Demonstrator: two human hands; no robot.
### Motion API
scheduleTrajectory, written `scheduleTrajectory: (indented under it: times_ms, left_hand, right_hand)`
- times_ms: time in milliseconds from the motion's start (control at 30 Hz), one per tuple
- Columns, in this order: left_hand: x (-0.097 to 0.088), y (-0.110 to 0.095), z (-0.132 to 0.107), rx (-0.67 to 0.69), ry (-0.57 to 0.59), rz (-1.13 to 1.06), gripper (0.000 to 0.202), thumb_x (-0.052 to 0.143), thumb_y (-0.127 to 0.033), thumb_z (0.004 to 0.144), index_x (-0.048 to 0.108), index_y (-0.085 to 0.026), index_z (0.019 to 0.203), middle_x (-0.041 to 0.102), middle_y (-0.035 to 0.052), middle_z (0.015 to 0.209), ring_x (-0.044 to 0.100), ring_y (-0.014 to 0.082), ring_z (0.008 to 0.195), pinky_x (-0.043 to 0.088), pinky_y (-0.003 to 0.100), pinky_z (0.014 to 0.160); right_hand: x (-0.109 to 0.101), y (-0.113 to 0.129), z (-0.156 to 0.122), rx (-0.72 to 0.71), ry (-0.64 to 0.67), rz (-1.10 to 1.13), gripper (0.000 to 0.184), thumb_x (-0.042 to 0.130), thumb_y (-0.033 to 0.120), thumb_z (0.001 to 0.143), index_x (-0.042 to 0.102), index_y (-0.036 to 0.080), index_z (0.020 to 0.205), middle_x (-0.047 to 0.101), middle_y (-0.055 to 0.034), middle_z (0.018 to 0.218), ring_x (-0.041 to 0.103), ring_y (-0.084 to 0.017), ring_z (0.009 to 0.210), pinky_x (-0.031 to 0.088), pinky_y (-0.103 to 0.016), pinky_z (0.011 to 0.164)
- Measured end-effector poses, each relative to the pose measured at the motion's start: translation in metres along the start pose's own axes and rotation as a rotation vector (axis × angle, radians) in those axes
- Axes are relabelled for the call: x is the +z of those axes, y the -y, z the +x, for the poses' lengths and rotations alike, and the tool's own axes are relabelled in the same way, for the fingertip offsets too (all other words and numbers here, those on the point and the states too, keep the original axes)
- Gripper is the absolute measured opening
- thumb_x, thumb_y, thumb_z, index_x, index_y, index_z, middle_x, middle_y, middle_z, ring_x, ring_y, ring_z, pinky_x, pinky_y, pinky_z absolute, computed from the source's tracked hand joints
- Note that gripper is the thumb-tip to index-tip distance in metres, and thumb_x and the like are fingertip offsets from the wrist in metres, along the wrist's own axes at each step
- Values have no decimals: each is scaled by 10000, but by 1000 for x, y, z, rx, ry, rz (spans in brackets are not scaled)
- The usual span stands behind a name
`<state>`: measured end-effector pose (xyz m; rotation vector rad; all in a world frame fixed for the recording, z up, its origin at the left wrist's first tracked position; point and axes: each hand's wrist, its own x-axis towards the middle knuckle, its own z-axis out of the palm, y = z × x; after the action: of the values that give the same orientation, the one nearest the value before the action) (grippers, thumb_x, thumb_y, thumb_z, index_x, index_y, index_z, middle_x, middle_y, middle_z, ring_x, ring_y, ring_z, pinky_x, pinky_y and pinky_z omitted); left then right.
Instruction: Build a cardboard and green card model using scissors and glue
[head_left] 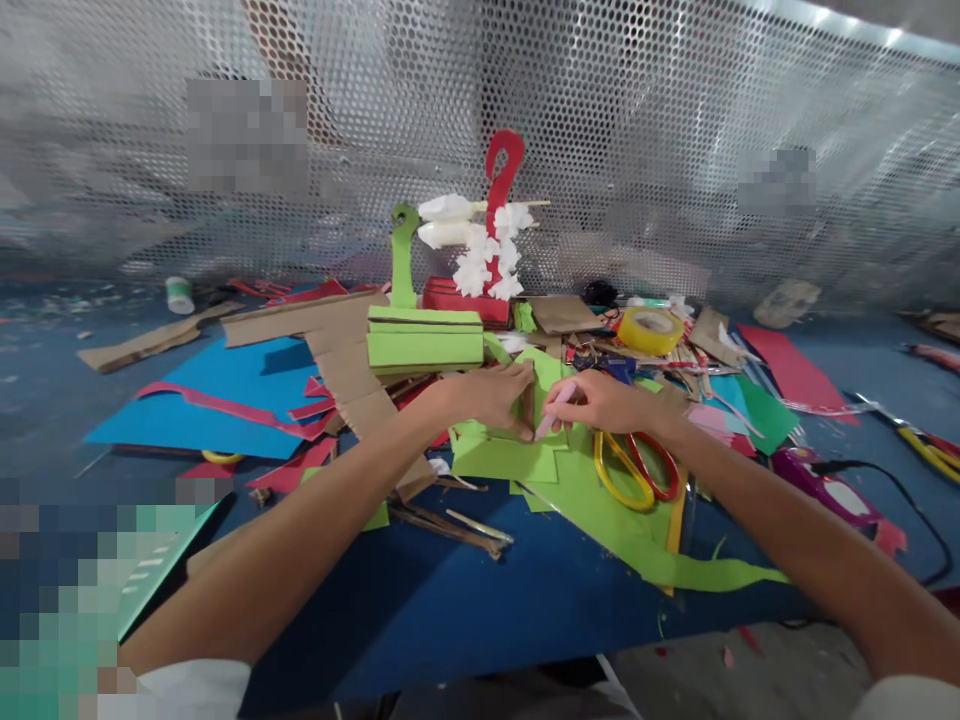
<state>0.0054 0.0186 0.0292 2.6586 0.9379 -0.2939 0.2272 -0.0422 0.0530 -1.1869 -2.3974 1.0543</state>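
Note:
My left hand (495, 398) is on a small brown cardboard piece (528, 402), its fingers against the piece and holding it on green paper (506, 462). In my right hand (598, 403) is a pink pen (556, 408), its tip down by the cardboard's lower edge. Just behind the hands sits a green box (425, 346) with a curled green neck (403, 255). Beyond it stands a red hooked neck (504, 165) on a red box (459, 302), with white paper ruffles (480, 262) on it.
Scissors with yellow and red handles (626, 482) lie right of my hands. Yellow tape (651, 330), a purple glue gun (825, 490) and pliers (919, 440) are further right. Blue sheet (217, 395) and cardboard scraps (322, 335) lie left. A perforated metal screen (600, 120) stands behind.

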Motion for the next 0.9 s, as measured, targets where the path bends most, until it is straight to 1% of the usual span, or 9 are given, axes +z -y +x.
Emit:
scheduleTrajectory:
  times_ms: [100, 200, 367, 533, 633, 700, 767, 833, 900]
  left_hand:
    - [1, 2, 1, 24, -13, -4, 1133, 705, -709, 754, 254, -158, 1636, 284, 216, 1736, 384, 394, 1544, 398, 388, 1181]
    - [4, 6, 3, 42, -31, -19, 1124, 697, -730, 754, 269, -169, 1629, 331, 211, 1713, 414, 405, 1521, 407, 400, 1170]
    - [8, 12, 9, 43, -25, -33, 1038, 725, -716, 738, 391, -156, 1546, 436, 224, 1636, 480, 422, 1462, 441, 421, 1127]
    - [8, 9, 8, 39, -35, 1, 1029, 721, -709, 762, 388, -155, 1563, 389, 224, 1682, 380, 419, 1545, 382, 422, 1195]
    - [5, 6, 4, 20, -23, 0, 1091, 704, -720, 776, 324, -136, 1614, 286, 236, 1737, 303, 433, 1591, 352, 459, 1232]
    - [2, 5, 3, 7, -2, 0, 1159, 696, -730, 778, 249, -117, 1654, 174, 239, 1771, 238, 433, 1620, 323, 474, 1258]
    - [1, 4, 2, -7, 24, 7, 1208, 692, -729, 782, 182, -102, 1680, 77, 237, 1786, 170, 423, 1643, 281, 470, 1286]
    - [1, 4, 2, -14, 37, 15, 1229, 691, -721, 786, 143, -95, 1690, 44, 237, 1787, 137, 409, 1653, 250, 459, 1301]
    - [2, 6, 3, -6, 33, 25, 1228, 681, -736, 788, 143, -100, 1691, 65, 243, 1784, 147, 403, 1653, 244, 456, 1302]
  right_hand:
    - [-8, -9, 9, -9, 73, 63, 357, 655, 488, 957, 802, 164, 926, 786, -54, 833, 681, -155, 693, 501, -264, 650]
    - [-14, -19, 18, -30, 88, 56, 362, 705, 506, 924, 785, 154, 946, 782, -54, 816, 687, -161, 703, 511, -266, 660]
    - [-21, -32, 32, -29, 21, 46, 386, 722, 541, 889, 744, 158, 851, 756, -34, 767, 651, -155, 666, 502, -277, 652]
    - [-30, -41, 45, -20, -81, 12, 396, 723, 550, 867, 718, 157, 818, 751, -41, 763, 655, -166, 686, 501, -285, 678]
    - [-38, -47, 53, -50, -170, -97, 381, 680, 526, 891, 741, 152, 846, 736, -40, 734, 645, -168, 671, 474, -278, 668]
    - [-43, -50, 57, -55, -281, -173, 356, 657, 494, 903, 748, 153, 861, 734, -45, 720, 640, -173, 658, 460, -280, 662]
    - [-47, -51, 58, -44, -406, -219, 337, 625, 464, 923, 748, 156, 869, 764, -69, 772, 657, -187, 689, 466, -289, 686]
    - [-50, -50, 56, -33, -511, -242, 333, 595, 449, 946, 753, 159, 903, 800, -96, 882, 689, -212, 773, 487, -305, 748]
    - [-54, -47, 53, -41, -559, -259, 345, 568, 441, 974, 762, 158, 1009, 813, -106, 976, 710, -231, 858, 499, -323, 818]
